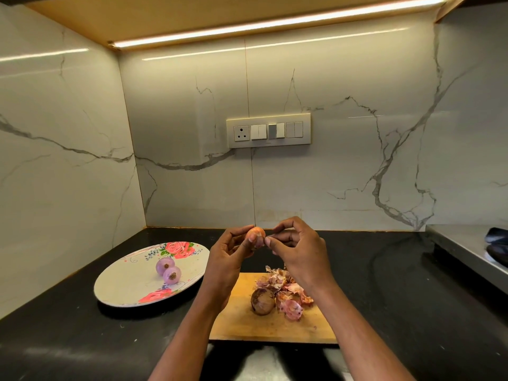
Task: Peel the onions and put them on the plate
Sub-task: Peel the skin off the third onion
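The left hand (228,257) holds a small onion (255,236) up above the bench (384,284), its fingers and thumb curled round it so the skin faces the other hand. The right hand (299,251) meets it from the side, its fingertips (268,240) pinched at the onion's edge, most likely on a flap of skin, though the flap itself is too small to make out. Held this way, the onion sits between the two hands, over the far end of the wooden board (247,323), so loose peel would likely fall onto the board. A heap of peels (288,292) already lies there, below the right wrist, touching one unpeeled onion (262,302) that waits its turn. Off to the left, well apart from both hands, the flowered plate (123,284) carries two peeled onions (168,270) side by side. By my reckoning the task is about half done.
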Tool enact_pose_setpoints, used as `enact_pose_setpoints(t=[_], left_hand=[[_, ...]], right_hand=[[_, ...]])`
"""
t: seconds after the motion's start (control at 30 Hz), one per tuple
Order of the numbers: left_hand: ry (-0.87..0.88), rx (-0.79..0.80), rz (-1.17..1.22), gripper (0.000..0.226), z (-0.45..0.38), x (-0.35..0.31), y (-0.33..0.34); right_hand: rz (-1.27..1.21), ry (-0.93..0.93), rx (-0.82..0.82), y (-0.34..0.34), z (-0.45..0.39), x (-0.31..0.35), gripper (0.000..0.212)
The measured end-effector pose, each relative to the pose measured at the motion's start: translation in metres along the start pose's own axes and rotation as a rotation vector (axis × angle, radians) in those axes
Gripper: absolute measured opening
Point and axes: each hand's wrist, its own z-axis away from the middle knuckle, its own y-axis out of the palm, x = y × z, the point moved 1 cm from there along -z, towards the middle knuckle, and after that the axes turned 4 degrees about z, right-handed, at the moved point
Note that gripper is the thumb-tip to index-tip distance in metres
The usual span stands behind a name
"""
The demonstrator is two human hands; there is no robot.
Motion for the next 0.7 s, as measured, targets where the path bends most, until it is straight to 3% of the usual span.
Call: enact_pose_setpoints(t=[0.7], left_hand=[[-0.058, 0.101, -0.044, 0.036, 0.0015, -0.001, 0.0019]], right_hand=[[0.274, -0.264, -0.044, 0.003, 0.0023, 0.0026, 0.022]])
